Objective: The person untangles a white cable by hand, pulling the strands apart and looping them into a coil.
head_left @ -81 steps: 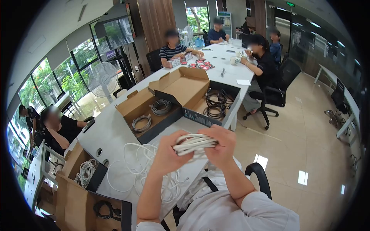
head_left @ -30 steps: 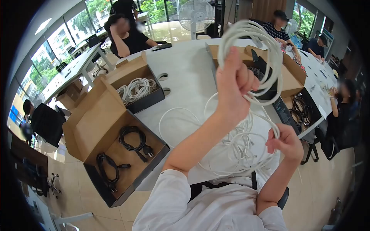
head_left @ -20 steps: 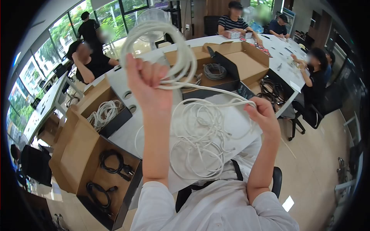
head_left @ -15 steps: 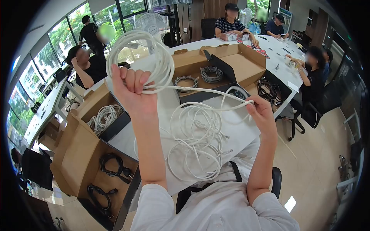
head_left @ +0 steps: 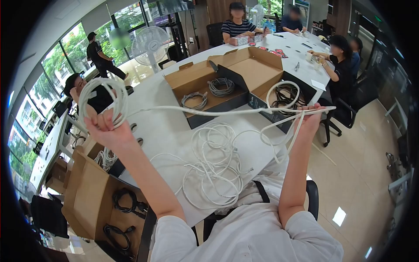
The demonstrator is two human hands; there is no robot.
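Observation:
My left hand point(head_left: 107, 124) is closed round a coiled white cable point(head_left: 86, 101), raised at the left above the table. From that coil a stretch of white cable runs across to my right hand point(head_left: 309, 120), which grips it at the right, with loops hanging about the fingers. Below, between my arms, a loose tangle of white cable point(head_left: 214, 174) lies on the white table point(head_left: 161, 142). One connector end shows at the tangle's right side. A strand links the tangle to the loops by my right hand.
Open cardboard boxes hold grey coiled cables point(head_left: 223, 87), black cables point(head_left: 286, 94), white cables point(head_left: 106, 158) and black power cords point(head_left: 124, 201). Several people sit round the far table point(head_left: 283, 43); one person point(head_left: 99, 56) stands at the back left. A fan point(head_left: 150, 46) stands behind the table.
My left hand has moved left and down with the coil, and my right hand slightly right. The cable between them is stretched longer. The view has shifted a little.

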